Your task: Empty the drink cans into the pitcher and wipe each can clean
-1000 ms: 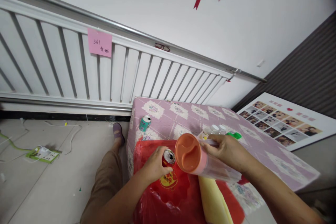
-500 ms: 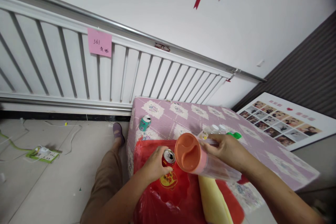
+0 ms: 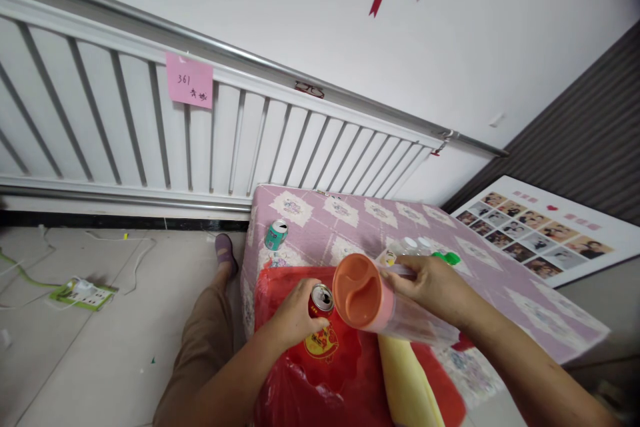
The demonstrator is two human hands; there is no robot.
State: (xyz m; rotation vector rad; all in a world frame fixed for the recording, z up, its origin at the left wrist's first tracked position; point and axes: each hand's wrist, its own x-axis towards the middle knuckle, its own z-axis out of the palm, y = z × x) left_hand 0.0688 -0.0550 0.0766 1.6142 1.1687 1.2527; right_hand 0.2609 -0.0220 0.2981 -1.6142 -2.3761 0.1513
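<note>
My left hand [image 3: 296, 315] is wrapped round a red drink can [image 3: 321, 300] whose top faces up with its mouth open. In my right hand [image 3: 433, 285] is the handle of a clear plastic pitcher [image 3: 410, 320] with an orange lid [image 3: 357, 291]. The pitcher is tipped to the left, its lid end close beside the can's top. I cannot make out any liquid flowing between them. Under both hands lies a red plastic sheet or bag [image 3: 305, 387] with a yellow printed emblem, and a folded yellow cloth [image 3: 411, 383] is below the pitcher.
An open teal can [image 3: 276, 235] stands on the purple patterned cloth [image 3: 345, 213], left of the pitcher. Clear bottles [image 3: 415, 245] and green caps [image 3: 447, 258] are behind my right hand. A white radiator [image 3: 280, 133] runs along the wall. A power strip [image 3: 81, 295] lies on the floor.
</note>
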